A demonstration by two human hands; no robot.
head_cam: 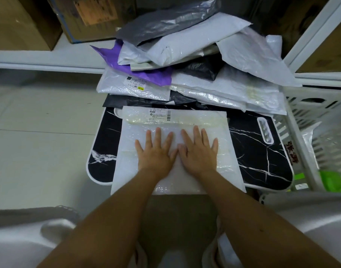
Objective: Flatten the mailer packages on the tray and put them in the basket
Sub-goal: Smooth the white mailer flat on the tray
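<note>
A white bubble mailer (210,120) with a shipping label lies flat on the near part of the black marble-pattern tray (260,151). My left hand (156,151) and my right hand (198,149) press on it side by side, palms down, fingers straight and spread. Behind it, on the tray's far part, is a heap of several mailers (185,60): white, grey, black and one purple. The white slatted basket (320,117) stands to the right of the tray, with white and green packaging inside.
Cardboard boxes (26,22) sit on a low white shelf (49,57) behind the heap. A white shelf frame (311,29) rises at the right. Pale tiled floor (40,132) lies left of the tray.
</note>
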